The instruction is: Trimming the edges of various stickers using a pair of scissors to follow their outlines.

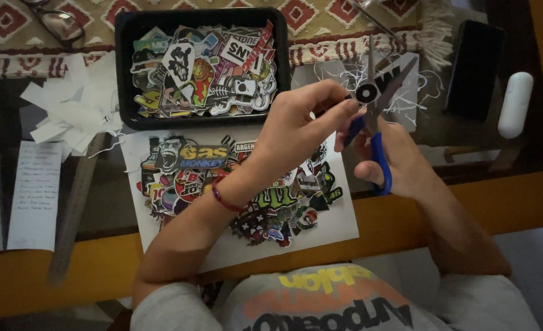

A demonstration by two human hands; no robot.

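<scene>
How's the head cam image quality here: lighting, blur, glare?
Head view: dim, warm light, dark corners; the black plastic tray of cut stickers reads clearly; the left hand and the right hand on the blue-handled scissors are slightly soft; faint sheen on the glass tabletop.

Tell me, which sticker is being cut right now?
The small round black-and-white sticker, pinched in the left hand at the blades of the blue-handled scissors in the right hand. The others lie in the black tray or on the white sheet.

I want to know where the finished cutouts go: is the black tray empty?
No, the black tray is full of cut-out stickers, piled edge to edge.
</scene>
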